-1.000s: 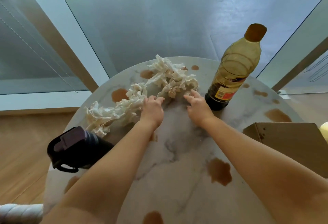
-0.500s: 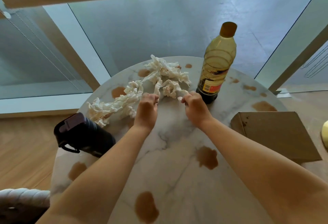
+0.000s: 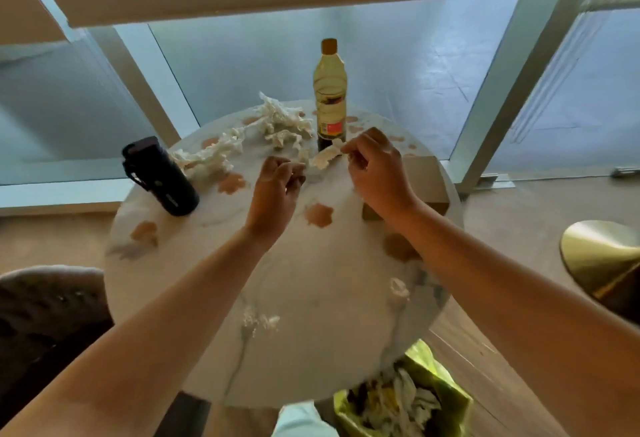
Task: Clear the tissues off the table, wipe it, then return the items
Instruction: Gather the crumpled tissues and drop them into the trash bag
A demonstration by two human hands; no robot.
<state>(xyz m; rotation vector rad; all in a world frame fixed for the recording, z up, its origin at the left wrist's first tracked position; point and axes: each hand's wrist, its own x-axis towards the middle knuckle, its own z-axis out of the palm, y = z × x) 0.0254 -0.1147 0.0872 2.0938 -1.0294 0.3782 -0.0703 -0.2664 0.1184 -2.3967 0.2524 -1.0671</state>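
On the round marble tabletop point(image 3: 311, 298), brown spills all over and crumpled tissues point(image 3: 277, 121) strung along the far edge, from beside the dark flask point(image 3: 161, 177) across to the foot of the oil bottle point(image 3: 330, 97). Below the near rim, a green-lined bin point(image 3: 408, 398) already holding paper, handy for the drop. Behind the right wrist, a cardboard box point(image 3: 426, 177). Up over the middle, left hand point(image 3: 277, 190) with fingers curled in, hard to tell whether any paper is caught inside. Right hand point(image 3: 375, 166) pinching one torn tissue strip point(image 3: 325, 157) at its end. Best bet here: gather the loose chain into one bundle rather than plucking shreds, keep clear of the bottle, then sweep up the small scraps point(image 3: 259, 320) near the front edge too.
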